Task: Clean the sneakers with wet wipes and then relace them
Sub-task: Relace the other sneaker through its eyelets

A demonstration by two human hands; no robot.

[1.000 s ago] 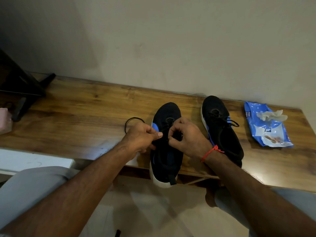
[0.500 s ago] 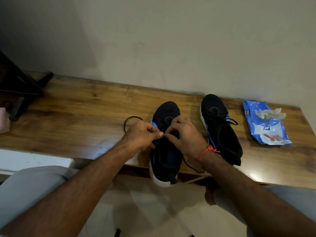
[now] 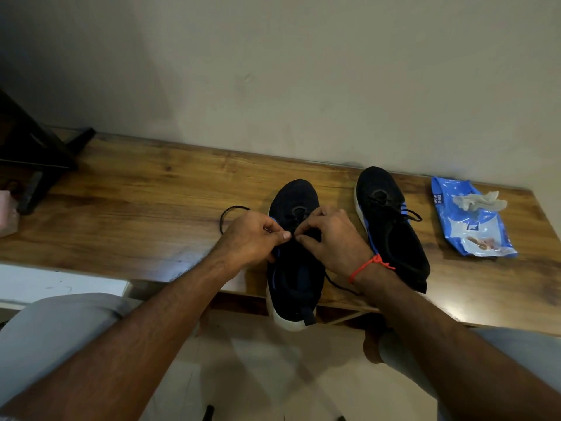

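The blue wipes packet [image 3: 472, 220], lying at the far right of the table, is showing white letters reading "mee mee" near its far left corner.

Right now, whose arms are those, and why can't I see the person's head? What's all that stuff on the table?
The picture comes from one small camera worn on a person's head, looking forward and down. That is why you see two arms reaching out and no head. There is no machine here, just bare hands.

The left hand and the right hand meet over the near sneaker, whose heel sticks out past the edge of the wooden table. Both hands pinch at its black lace, which loops out on the table to the left. It looks like lacing.

The second sneaker lies to the right, already laced. Beyond it is a blue wet wipes pack with a crumpled wipe on top.
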